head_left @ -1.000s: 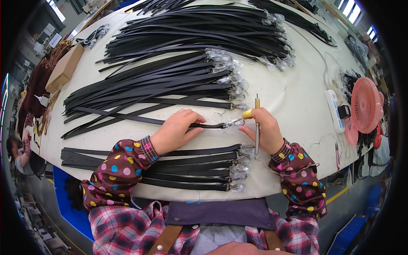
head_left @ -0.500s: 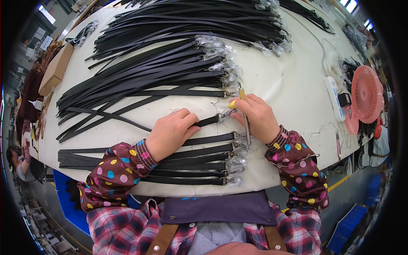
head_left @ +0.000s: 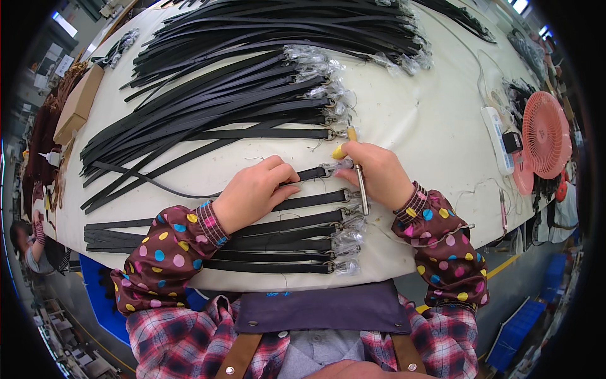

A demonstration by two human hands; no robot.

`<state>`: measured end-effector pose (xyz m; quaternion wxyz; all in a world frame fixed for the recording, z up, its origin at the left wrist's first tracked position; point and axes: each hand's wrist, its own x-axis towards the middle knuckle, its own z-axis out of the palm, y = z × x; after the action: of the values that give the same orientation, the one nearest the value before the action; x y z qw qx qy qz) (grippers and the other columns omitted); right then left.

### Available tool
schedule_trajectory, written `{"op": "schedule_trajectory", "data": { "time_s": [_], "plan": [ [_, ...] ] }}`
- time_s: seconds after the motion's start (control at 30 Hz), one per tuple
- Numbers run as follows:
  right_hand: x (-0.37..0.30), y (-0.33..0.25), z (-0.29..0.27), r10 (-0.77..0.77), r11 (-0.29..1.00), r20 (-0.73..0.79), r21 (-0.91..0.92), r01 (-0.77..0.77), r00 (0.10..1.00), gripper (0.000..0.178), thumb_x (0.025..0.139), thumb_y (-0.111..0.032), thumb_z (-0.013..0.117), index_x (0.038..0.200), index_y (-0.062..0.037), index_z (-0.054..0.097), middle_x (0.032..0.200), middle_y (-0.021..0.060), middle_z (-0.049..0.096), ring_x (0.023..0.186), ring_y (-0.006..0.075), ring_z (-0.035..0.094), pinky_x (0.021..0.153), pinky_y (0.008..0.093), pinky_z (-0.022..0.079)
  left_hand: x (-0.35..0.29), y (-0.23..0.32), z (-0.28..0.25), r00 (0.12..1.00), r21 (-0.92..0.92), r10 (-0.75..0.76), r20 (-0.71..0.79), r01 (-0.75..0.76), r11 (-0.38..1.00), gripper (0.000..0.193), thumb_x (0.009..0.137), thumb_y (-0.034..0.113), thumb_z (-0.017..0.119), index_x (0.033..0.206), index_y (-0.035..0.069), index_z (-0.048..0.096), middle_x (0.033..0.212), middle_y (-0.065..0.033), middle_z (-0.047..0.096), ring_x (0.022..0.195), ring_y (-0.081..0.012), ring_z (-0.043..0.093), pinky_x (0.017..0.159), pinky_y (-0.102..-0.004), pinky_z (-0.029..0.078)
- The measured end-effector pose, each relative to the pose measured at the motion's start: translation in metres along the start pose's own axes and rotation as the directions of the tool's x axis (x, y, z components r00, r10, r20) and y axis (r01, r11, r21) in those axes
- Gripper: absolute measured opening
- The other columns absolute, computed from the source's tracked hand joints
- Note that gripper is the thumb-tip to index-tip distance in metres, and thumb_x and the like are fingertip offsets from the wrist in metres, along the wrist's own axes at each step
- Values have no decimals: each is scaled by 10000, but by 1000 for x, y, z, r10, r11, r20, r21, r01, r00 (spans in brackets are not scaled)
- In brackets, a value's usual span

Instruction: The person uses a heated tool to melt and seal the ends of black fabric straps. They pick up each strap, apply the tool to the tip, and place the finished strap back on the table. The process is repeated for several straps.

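Observation:
My left hand [head_left: 255,191] is closed, pinching a black strap [head_left: 310,174] just short of its hardware end. That end has a metal ring and a clear plastic-wrapped fitting [head_left: 329,168], with my right fingertips beside it. In my right hand [head_left: 380,175], also closed, is a slim pen-shaped tool [head_left: 362,189] with a metal shaft and a yellowish section, its thin tip pointing away from me. A yellow cover [head_left: 339,152] sits on a right fingertip. Several similar straps [head_left: 309,222] lie nearer me, ring ends to the right. A larger bunch [head_left: 221,95] lies beyond my hands.
Another thick pile of black straps [head_left: 284,28] covers the far table. On the right are a white power strip [head_left: 497,140] with a black plug and a pink fan [head_left: 546,136]. A thin cable [head_left: 435,243] crosses my right sleeve. A cardboard box [head_left: 79,104] stands left.
The pen-shaped tool and my right hand have shifted slightly left, and the right thumb is now closer to the wrapped fitting. My left hand still pinches the strap. The whole view has moved a little.

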<state>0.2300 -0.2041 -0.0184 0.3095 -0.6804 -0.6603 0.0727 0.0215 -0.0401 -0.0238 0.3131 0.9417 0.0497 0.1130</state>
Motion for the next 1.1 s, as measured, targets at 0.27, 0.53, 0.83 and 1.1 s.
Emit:
{"op": "schedule_trajectory", "data": {
  "time_s": [0.27, 0.53, 0.83, 1.1],
  "plan": [
    [-4, 2, -2, -117, 993, -57, -37, 115, 991, 244, 769, -55, 751, 935, -62, 574, 838, 101, 631, 703, 288, 587, 629, 361, 485, 21, 10, 2, 997, 150, -77, -1, 76, 986, 258, 805, 198, 767, 940, 71, 586, 880, -62, 606, 751, -208, 638, 649, -318, 519],
    [-1, 5, -2, -249, 966, -54, -92, 243, 967, 195, 791, -97, 706, 901, -89, 545, 721, 61, 542, 685, 270, 570, 587, 372, 473, 19, 11, 3, 985, 36, -173, -2, 173, 984, 274, 815, 222, 755, 950, 70, 572, 896, -62, 615, 815, -215, 657, 690, -340, 527],
    [-6, -5, 5, 82, 982, -56, 176, -71, 995, 217, 822, -130, 750, 897, -40, 568, 765, 130, 586, 643, 286, 604, 576, 337, 477, 36, 17, 10, 972, 5, -217, 84, 218, 976, 316, 796, 248, 778, 989, 78, 593, 781, -43, 616, 732, -218, 625, 641, -341, 492],
    [-7, -2, 6, 31, 981, -18, 193, -27, 999, 172, 847, -56, 700, 941, -29, 559, 780, 123, 603, 664, 247, 618, 607, 316, 497, 35, 21, 15, 950, -137, -300, 87, 310, 941, 322, 774, 187, 793, 994, 74, 586, 701, -34, 594, 629, -200, 575, 599, -327, 462]
  ]
}}
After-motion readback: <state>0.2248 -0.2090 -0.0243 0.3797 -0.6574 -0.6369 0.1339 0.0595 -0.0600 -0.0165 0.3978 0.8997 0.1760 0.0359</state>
